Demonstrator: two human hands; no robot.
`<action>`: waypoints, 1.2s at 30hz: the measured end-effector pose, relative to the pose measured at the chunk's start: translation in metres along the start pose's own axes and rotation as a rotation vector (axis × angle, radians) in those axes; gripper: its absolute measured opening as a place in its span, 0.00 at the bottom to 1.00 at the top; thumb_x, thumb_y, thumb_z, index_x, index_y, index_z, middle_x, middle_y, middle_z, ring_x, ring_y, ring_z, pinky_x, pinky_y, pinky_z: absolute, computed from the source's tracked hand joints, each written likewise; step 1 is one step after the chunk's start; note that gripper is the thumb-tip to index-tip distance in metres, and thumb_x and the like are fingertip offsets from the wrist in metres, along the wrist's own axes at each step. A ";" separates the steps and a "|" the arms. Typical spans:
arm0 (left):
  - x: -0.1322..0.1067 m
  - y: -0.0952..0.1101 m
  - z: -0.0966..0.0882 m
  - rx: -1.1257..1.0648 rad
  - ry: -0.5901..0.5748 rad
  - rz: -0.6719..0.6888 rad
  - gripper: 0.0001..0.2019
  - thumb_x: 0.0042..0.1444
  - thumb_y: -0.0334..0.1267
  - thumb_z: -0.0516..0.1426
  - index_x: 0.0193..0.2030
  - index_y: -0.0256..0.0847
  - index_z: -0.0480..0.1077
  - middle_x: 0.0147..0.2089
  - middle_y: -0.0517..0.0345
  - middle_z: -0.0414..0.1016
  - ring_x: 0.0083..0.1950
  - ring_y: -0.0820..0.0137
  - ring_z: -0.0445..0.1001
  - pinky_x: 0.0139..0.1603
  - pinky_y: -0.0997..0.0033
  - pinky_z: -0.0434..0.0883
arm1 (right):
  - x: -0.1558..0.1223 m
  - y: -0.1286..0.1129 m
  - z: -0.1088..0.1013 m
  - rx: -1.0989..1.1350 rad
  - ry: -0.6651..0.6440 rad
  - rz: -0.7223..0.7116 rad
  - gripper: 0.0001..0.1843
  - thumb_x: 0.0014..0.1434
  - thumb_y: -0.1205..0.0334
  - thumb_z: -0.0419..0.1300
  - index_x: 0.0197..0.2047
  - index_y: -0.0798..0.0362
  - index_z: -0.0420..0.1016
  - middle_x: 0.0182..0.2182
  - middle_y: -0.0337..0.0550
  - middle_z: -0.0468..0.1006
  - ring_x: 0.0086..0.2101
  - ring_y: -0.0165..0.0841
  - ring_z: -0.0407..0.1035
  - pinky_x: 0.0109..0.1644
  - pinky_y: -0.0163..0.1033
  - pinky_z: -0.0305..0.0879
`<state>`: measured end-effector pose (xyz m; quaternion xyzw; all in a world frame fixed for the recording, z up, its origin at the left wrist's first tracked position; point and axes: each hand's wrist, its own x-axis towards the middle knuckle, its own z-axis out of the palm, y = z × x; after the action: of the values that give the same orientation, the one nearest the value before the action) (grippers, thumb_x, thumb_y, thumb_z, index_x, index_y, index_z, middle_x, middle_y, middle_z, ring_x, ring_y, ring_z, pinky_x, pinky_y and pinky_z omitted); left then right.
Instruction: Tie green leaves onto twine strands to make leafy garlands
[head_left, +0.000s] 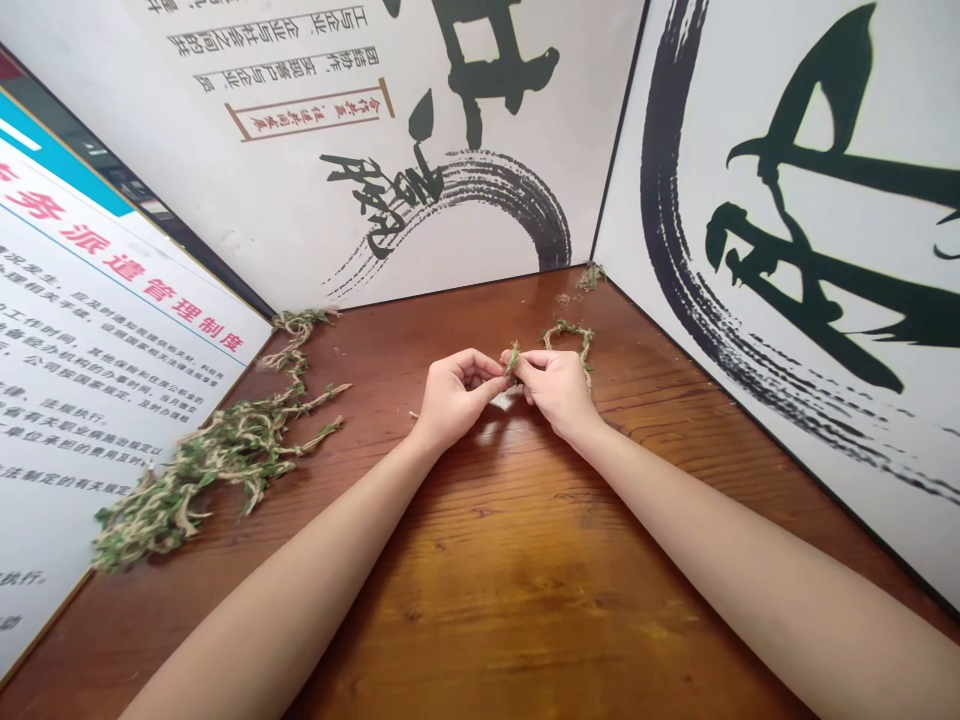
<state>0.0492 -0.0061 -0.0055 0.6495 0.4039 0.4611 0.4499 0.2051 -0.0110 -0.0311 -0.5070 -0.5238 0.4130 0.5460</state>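
A leaf twine garland (513,360), beige cord with small green leaves, is between my two hands above the table. Thumb and fingers of my left hand (452,398) pinch it from one side. On the other side my right hand (564,390) has its fingertips closed on the same spot. My fingers hide most of the pinched part. A loop of leafy twine (574,328) curves behind my right hand and partly drops out of sight there; I cannot tell whether it joins the held part.
A tangled pile of leafy twine (217,460) lies on the left of the brown wooden table (480,580). One strand runs back to the far left corner. Bits of leaf (591,276) lie in the back corner. Upright printed panels (480,230) border the table behind, left and right.
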 end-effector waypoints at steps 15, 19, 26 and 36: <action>0.019 -0.007 -0.024 -0.275 -0.096 -0.292 0.21 0.36 0.36 0.70 0.37 0.36 0.69 0.25 0.54 0.74 0.21 0.75 0.67 0.19 0.77 0.58 | -0.008 -0.009 0.001 -0.158 -0.247 -0.119 0.10 0.60 0.58 0.65 0.33 0.54 0.86 0.29 0.43 0.82 0.30 0.32 0.71 0.34 0.36 0.61; 0.015 -0.008 -0.022 -0.140 -0.135 -0.191 0.17 0.42 0.39 0.69 0.35 0.35 0.70 0.26 0.56 0.73 0.22 0.74 0.68 0.20 0.77 0.60 | -0.009 -0.010 0.003 -0.347 -0.237 -0.211 0.10 0.60 0.68 0.61 0.30 0.55 0.83 0.28 0.42 0.81 0.28 0.30 0.70 0.35 0.36 0.60; 0.012 -0.010 -0.018 0.041 -0.157 -0.029 0.14 0.45 0.40 0.68 0.34 0.35 0.71 0.31 0.55 0.75 0.28 0.73 0.71 0.30 0.73 0.67 | -0.010 -0.006 0.004 -0.441 -0.125 -0.237 0.08 0.58 0.70 0.62 0.29 0.56 0.81 0.28 0.43 0.81 0.27 0.31 0.69 0.34 0.37 0.59; 0.010 -0.004 -0.010 -0.062 0.014 0.047 0.08 0.48 0.37 0.64 0.31 0.36 0.71 0.26 0.57 0.74 0.26 0.72 0.72 0.29 0.72 0.71 | -0.012 -0.009 0.005 -0.170 -0.085 -0.180 0.08 0.60 0.59 0.65 0.33 0.53 0.85 0.33 0.43 0.84 0.33 0.36 0.77 0.38 0.39 0.68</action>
<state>0.0419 0.0067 -0.0049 0.6414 0.3771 0.4884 0.4560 0.1983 -0.0233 -0.0245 -0.4845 -0.6230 0.3376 0.5130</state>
